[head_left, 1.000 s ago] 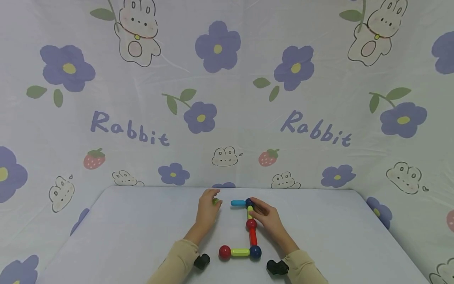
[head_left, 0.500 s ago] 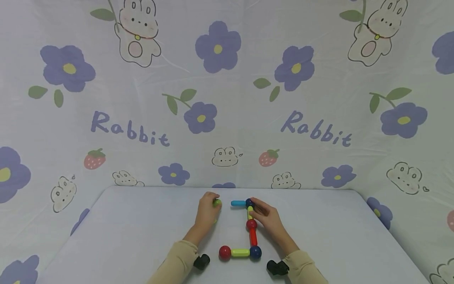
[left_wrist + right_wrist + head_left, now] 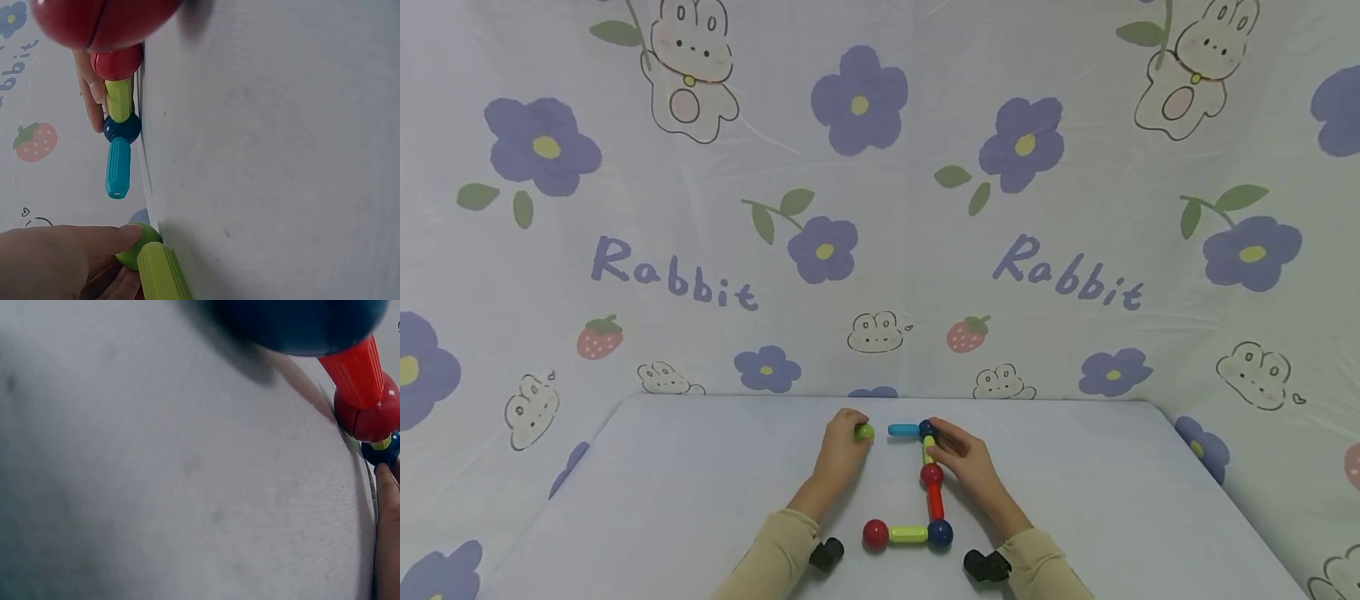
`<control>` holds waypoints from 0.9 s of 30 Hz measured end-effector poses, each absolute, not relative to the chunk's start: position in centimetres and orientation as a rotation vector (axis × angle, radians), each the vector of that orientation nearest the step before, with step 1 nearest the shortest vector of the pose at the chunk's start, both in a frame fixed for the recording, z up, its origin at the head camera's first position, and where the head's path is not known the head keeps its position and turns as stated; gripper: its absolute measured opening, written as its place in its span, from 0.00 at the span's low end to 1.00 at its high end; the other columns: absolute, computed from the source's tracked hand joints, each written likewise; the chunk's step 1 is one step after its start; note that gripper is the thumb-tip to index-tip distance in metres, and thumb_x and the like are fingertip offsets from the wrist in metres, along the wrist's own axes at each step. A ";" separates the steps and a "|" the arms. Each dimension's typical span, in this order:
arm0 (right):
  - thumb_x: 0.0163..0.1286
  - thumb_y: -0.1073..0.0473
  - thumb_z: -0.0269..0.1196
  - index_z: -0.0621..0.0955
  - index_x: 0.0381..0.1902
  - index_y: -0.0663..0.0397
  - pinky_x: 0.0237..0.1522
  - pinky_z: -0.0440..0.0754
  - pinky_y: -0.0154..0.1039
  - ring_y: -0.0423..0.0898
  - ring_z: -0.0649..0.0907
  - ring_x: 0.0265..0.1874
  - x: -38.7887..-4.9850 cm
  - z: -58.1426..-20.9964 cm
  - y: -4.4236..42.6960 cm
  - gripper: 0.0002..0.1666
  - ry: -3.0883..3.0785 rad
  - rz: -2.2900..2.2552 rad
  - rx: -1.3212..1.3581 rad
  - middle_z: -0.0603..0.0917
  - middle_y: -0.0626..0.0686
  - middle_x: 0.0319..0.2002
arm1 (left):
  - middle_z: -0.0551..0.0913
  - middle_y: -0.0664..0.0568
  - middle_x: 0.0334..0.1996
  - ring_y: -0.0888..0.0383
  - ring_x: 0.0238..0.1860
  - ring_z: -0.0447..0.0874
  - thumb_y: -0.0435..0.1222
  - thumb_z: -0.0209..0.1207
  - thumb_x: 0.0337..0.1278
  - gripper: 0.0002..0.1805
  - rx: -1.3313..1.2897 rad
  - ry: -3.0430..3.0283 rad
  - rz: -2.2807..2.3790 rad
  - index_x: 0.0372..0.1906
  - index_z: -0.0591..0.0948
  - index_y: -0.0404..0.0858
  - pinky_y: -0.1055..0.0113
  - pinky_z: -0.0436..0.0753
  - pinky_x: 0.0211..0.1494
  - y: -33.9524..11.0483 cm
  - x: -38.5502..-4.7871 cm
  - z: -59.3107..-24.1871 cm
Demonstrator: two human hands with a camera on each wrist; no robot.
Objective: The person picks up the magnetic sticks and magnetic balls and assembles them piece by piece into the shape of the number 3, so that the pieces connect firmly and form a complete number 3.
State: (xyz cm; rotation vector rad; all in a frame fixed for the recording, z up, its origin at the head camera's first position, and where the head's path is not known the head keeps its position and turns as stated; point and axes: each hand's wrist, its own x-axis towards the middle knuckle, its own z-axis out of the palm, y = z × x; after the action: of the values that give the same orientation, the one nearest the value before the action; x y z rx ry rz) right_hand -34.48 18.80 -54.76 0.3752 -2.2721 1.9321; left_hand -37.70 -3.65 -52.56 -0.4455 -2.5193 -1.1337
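My left hand (image 3: 841, 454) pinches a green ball (image 3: 866, 432) near the far edge. In the left wrist view a yellow-green rod (image 3: 164, 273) sticks out from this ball; a sliver of red shows below. My right hand (image 3: 973, 471) holds the far dark blue ball (image 3: 927, 428), its thumb by a yellow-green rod (image 3: 928, 450). From that ball a light blue rod (image 3: 903, 430) points left, its end apart from the green ball. Nearer, the chain runs through a red ball (image 3: 931, 474) and a red rod (image 3: 935, 501).
At the near end, a dark blue ball (image 3: 940, 533) joins another yellow-green rod (image 3: 908, 534), which ends in a red ball (image 3: 876, 535). The white table (image 3: 700, 492) meets a printed cloth (image 3: 880, 275) behind. Black wrist cameras (image 3: 828, 553) sit by both sleeves.
My left hand has turned and shifted slightly right and nearer, bringing the green ball into fuller view, closer to the light blue rod. My right hand and the chain have stayed put.
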 end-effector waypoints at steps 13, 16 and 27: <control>0.58 0.61 0.63 0.70 0.59 0.55 0.52 0.66 0.30 0.44 0.68 0.57 -34.4 -54.6 18.8 0.30 -2.288 1.928 0.372 0.69 0.53 0.59 | 0.77 0.46 0.38 0.53 0.41 0.75 0.22 0.66 0.36 0.17 -0.507 -2.442 -1.163 0.39 0.79 0.29 0.65 0.74 0.47 -3.5 -37.9 -52.5; 0.58 0.61 0.64 0.71 0.59 0.55 0.52 0.66 0.30 0.45 0.68 0.57 -34.5 -54.7 18.9 0.30 -2.288 1.936 0.365 0.69 0.53 0.59 | 0.77 0.46 0.38 0.53 0.41 0.76 0.22 0.66 0.35 0.17 -0.544 -2.412 -1.173 0.38 0.79 0.29 0.65 0.75 0.46 -3.3 -37.9 -52.4; 0.58 0.63 0.63 0.71 0.59 0.54 0.51 0.66 0.30 0.43 0.69 0.57 -34.4 -54.7 18.8 0.29 -2.288 1.942 0.339 0.70 0.51 0.59 | 0.77 0.44 0.39 0.51 0.42 0.77 0.21 0.66 0.36 0.17 -0.607 -2.379 -1.213 0.39 0.79 0.27 0.65 0.76 0.45 -2.6 -37.7 -52.2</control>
State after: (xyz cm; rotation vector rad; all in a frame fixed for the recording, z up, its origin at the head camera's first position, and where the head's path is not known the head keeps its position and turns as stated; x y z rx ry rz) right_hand -34.39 18.80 -54.74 0.3391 -2.2877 1.9423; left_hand -37.66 -2.59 -52.19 -0.6072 -2.3787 -1.2131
